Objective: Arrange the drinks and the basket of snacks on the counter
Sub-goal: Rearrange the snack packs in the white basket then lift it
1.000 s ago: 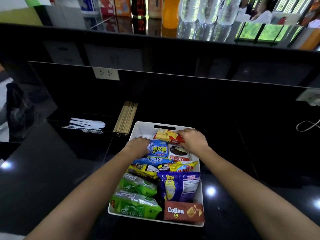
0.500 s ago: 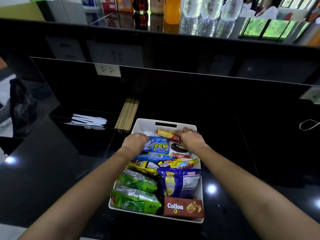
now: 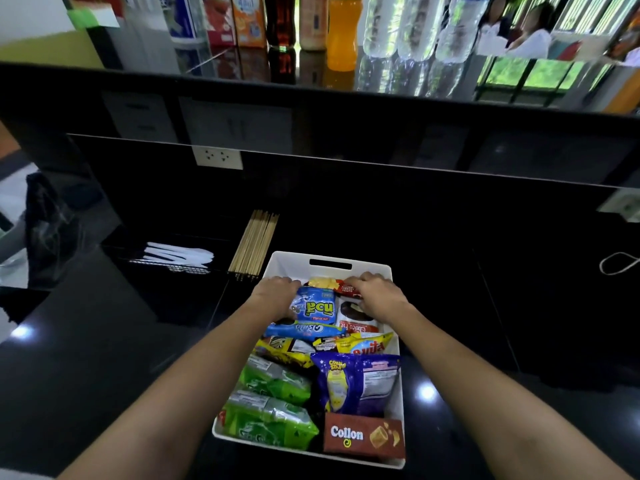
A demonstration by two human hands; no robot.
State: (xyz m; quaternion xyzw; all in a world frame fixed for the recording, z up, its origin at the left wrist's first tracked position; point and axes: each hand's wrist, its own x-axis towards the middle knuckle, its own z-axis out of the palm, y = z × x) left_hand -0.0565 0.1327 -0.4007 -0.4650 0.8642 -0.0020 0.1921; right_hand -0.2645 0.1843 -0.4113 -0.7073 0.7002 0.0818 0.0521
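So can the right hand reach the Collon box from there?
Probably yes. The Collon box lies uncovered at the white basket's near right corner. The right hand would first have to let go of the red and yellow packet at the far end and pull back.

Lying on the glossy black counter (image 3: 104, 368) — white basket (image 3: 294, 268) near centre, wooden sticks (image 3: 257, 242) at its far-left corner, white plastic cutlery (image 3: 180, 255) farther left.
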